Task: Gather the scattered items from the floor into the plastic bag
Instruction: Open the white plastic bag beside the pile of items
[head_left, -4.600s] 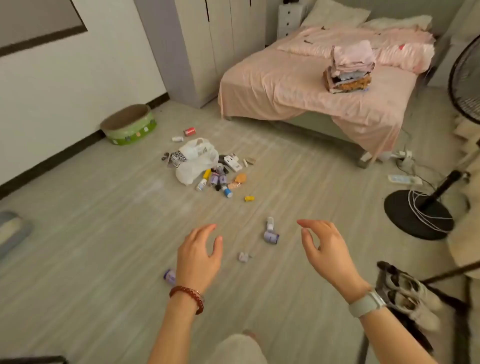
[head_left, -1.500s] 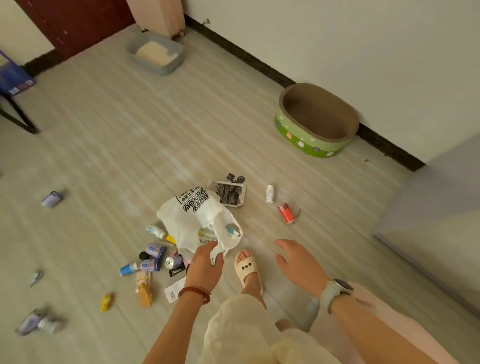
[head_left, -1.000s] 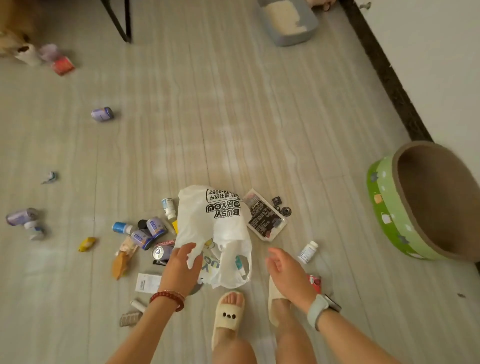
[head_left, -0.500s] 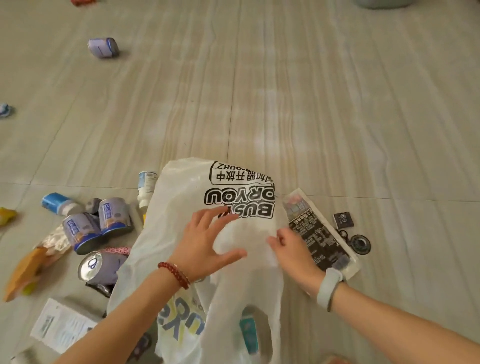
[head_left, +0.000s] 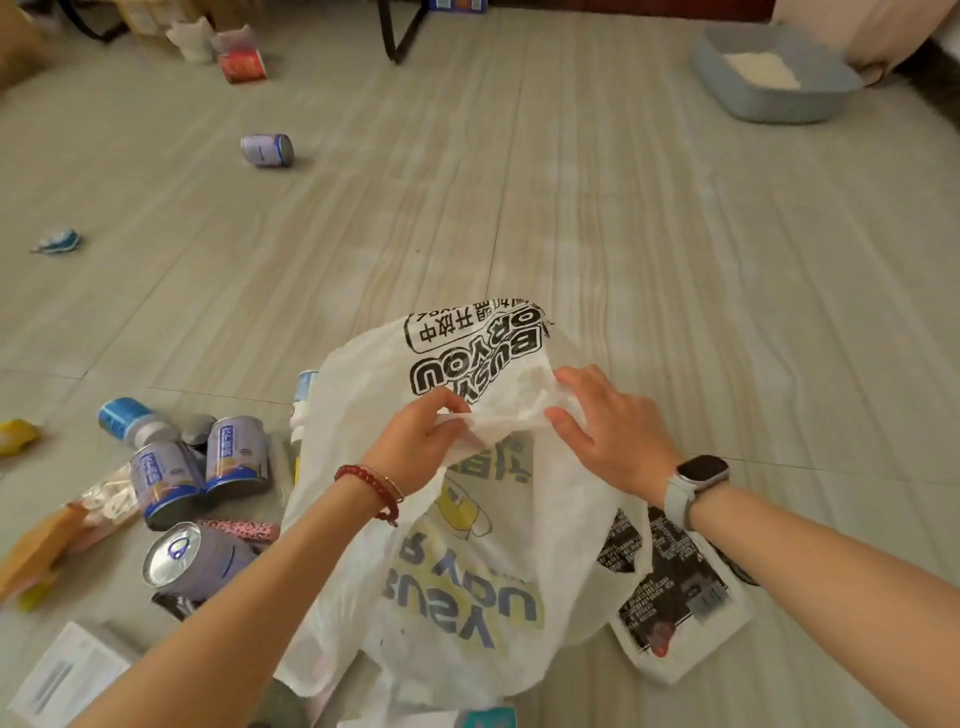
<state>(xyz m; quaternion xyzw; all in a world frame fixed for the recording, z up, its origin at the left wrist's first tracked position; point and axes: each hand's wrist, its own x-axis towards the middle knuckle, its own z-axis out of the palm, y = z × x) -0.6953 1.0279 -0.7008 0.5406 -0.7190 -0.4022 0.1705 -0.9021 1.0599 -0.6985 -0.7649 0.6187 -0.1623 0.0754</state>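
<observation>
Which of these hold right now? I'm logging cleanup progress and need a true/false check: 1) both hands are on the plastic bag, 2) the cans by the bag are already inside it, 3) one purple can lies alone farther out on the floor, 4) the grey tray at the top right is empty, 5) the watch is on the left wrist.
1) True: the left hand and right hand both have a grip on the plastic bag.
2) False: the cans lie on the floor left of the bag.
3) True: the lone purple can lies far off.
4) False: the grey tray holds pale granular material.
5) False: the watch is on the right wrist; the left wears a red bead bracelet.
</observation>
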